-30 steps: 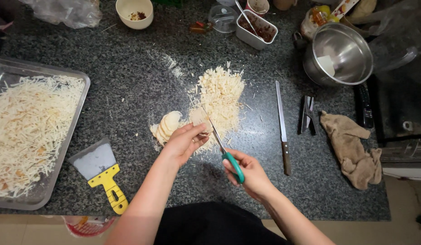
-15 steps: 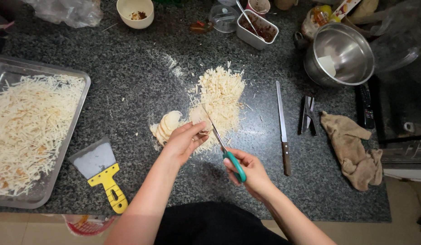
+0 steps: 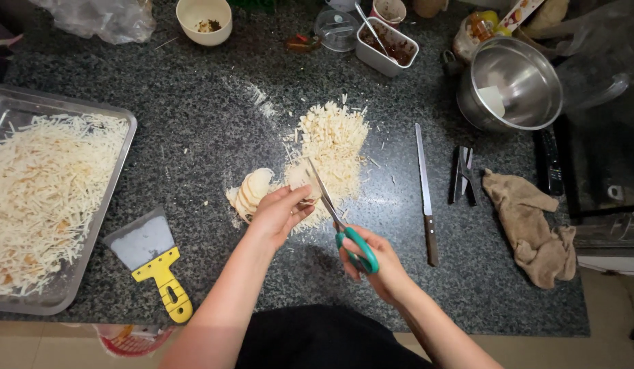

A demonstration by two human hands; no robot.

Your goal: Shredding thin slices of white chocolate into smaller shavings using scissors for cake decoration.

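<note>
On the table (image 3: 194, 130) a metal tray (image 3: 118, 171) holds pale shreds (image 3: 43, 191), while the right hand (image 3: 371, 263) has its grip closed around green-handled scissors (image 3: 341, 219) and the left hand (image 3: 279, 213) pinches pale slices (image 3: 252, 190) beside a shredded pile (image 3: 334, 140).

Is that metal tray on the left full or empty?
Nearly full. The metal tray holds a thick layer of pale shreds that covers most of its floor; only its upper left corner shows bare metal.
</note>
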